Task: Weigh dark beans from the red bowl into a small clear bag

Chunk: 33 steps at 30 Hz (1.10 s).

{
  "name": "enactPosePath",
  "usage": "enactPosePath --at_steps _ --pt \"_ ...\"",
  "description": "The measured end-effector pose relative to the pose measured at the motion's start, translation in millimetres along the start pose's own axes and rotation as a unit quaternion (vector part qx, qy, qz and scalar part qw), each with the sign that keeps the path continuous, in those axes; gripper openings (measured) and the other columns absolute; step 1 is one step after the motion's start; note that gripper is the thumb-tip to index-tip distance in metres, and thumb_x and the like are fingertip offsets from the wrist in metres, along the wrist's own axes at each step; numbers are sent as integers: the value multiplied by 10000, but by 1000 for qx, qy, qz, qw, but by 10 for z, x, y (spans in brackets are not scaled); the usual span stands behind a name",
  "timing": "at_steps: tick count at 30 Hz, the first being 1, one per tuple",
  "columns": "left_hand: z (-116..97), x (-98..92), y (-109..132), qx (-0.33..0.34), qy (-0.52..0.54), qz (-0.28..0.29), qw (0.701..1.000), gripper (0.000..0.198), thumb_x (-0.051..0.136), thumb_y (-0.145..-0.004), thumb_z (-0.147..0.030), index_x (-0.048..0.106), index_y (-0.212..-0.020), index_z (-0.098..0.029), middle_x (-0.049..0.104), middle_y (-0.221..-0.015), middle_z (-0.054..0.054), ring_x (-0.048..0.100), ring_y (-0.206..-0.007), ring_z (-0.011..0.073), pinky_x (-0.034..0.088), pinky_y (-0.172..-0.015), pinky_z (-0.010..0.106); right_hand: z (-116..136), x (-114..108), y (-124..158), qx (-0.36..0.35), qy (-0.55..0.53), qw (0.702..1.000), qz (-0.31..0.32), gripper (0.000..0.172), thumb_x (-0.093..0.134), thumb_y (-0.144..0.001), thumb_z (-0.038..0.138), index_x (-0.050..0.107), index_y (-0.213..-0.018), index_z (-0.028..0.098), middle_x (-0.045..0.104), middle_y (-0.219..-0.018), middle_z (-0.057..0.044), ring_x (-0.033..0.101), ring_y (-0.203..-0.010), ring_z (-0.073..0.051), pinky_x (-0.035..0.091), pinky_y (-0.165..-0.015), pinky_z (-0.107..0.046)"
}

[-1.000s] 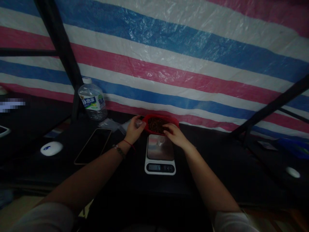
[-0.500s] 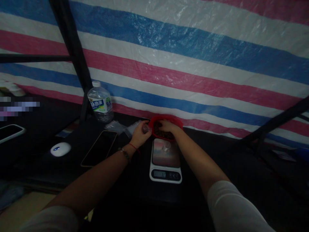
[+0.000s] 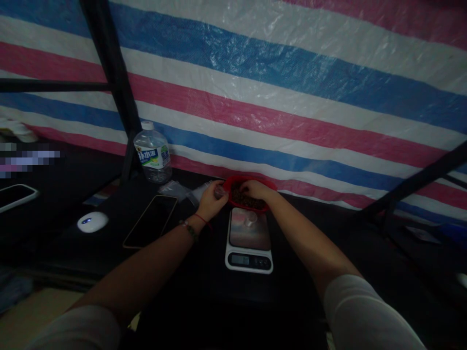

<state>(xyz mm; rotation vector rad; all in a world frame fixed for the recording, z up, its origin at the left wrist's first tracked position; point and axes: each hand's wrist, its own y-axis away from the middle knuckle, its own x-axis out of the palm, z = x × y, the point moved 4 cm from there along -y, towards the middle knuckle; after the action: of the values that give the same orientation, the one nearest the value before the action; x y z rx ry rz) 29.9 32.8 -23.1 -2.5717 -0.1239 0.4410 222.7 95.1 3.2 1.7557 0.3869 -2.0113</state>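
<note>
My left hand [image 3: 210,200] is closed around a small clear plastic container [image 3: 219,191], held at the left rim of a red bowl [image 3: 269,182]. Brown pellet-like bits [image 3: 251,201] cover the bowl's bottom; I cannot tell exactly what they are. My right hand [image 3: 254,189] reaches into the bowl from the right, its fingers bent together among the bits. Whatever those fingertips pinch is hidden. In front of the bowl lies a white kitchen scale [image 3: 248,262] with a lit display. A small clear round piece [image 3: 249,221], like a lid or cup, rests on its plate.
Clear plastic bags [image 3: 175,188], a large plastic bottle [image 3: 153,153], a dark phone [image 3: 151,221] and a white oval device [image 3: 92,222] lie left of my hands. Another phone [image 3: 16,195] is farther left. A striped plastic sheet [image 3: 255,104] hangs behind, with black metal posts [image 3: 109,63] before it.
My right hand has lifted and shifted slightly within the bowl, fingers more curled. My left hand keeps the container in place. The view has shifted a little.
</note>
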Motion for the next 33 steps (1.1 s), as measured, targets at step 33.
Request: enactPosePath --at_steps 33 --pt "-535 124 192 185 -163 312 918 293 625 -702 -270 640 -986 -199 681 -915 53 639 -845 223 483 -782 327 33 34 247 19 -14 999 -48 304 604 -791 115 724 -1059 195 709 -1107 -64 641 -1021 -206 445 -908 -253"
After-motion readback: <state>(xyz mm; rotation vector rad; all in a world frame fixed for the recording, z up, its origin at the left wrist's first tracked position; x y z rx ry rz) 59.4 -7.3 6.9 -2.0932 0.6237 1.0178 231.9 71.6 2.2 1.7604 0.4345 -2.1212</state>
